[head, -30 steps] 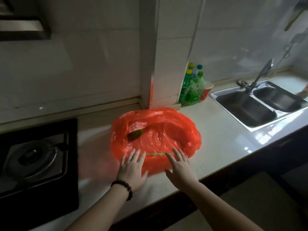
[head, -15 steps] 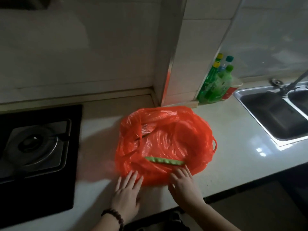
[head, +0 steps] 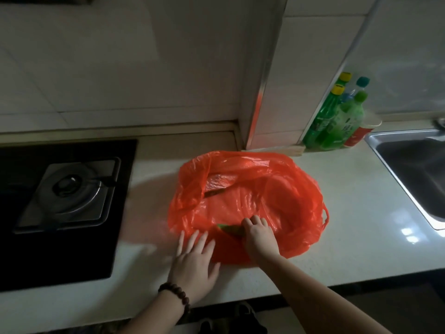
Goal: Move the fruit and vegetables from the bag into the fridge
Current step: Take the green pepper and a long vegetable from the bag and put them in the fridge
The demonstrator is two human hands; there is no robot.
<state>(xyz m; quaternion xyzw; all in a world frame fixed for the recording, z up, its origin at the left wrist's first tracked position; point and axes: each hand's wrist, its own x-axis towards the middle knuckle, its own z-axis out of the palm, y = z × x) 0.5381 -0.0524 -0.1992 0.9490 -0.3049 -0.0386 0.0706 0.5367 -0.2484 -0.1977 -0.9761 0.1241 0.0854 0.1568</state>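
Observation:
An orange plastic bag (head: 272, 189) lies spread out on the pale countertop (head: 356, 227), its mouth open toward me. A long green pod-shaped vegetable (head: 228, 229) lies on the bag's near part. My right hand (head: 258, 233) has its fingers curled over the vegetable's right end and grips it. My left hand (head: 193, 257) lies flat with fingers spread on the counter, fingertips on the bag's near edge. A dark item (head: 214, 192) shows in the bag's opening at the back left; I cannot tell what it is. No fridge is in view.
A black gas hob (head: 60, 196) with one burner fills the counter's left side. Green bottles (head: 337, 119) and a red cup (head: 361, 135) stand at the back right by a tiled wall column. A steel sink (head: 414, 169) sits at the far right.
My right hand has moved forward onto the green vegetable and closed on it. My left hand stayed flat at the bag's near edge. The view has moved closer to the bag.

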